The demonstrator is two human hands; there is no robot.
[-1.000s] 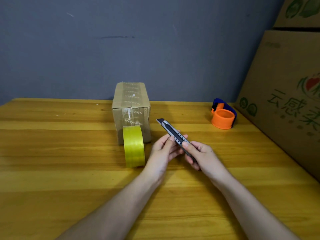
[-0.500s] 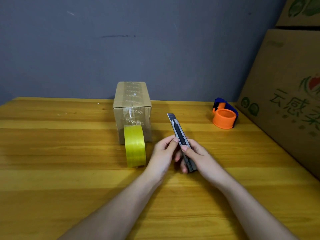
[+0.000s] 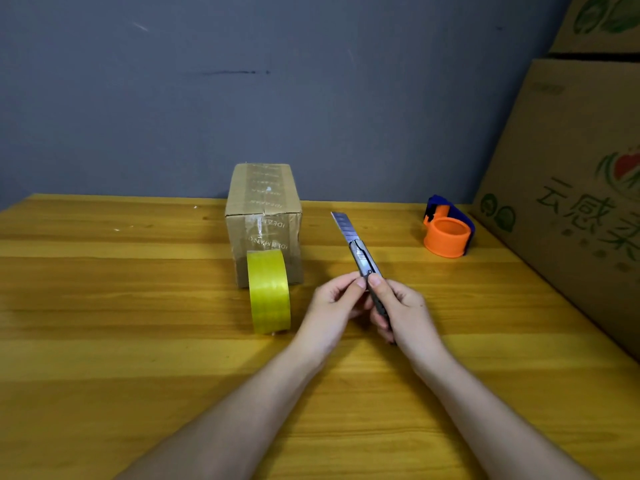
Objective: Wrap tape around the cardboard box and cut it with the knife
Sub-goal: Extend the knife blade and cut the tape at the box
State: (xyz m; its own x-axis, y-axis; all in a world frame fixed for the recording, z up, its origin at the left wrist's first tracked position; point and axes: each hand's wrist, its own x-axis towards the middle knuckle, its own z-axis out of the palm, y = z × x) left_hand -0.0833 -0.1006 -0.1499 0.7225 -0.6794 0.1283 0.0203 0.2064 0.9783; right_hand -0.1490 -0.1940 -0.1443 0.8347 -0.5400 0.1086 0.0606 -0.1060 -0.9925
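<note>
At the centre of the frame the right hand (image 3: 401, 308) grips the knife (image 3: 362, 259) by its handle while the left hand (image 3: 334, 306) pinches the handle from the other side, blade pointing toward the upper left. Just left of the hands, a yellow tape roll (image 3: 268, 292) stands on edge on the bench (image 3: 104, 306), touching the cardboard box (image 3: 263, 209) behind it. An orange dispenser (image 3: 447, 236) sits at right, near a large carton (image 3: 571, 188).
</note>
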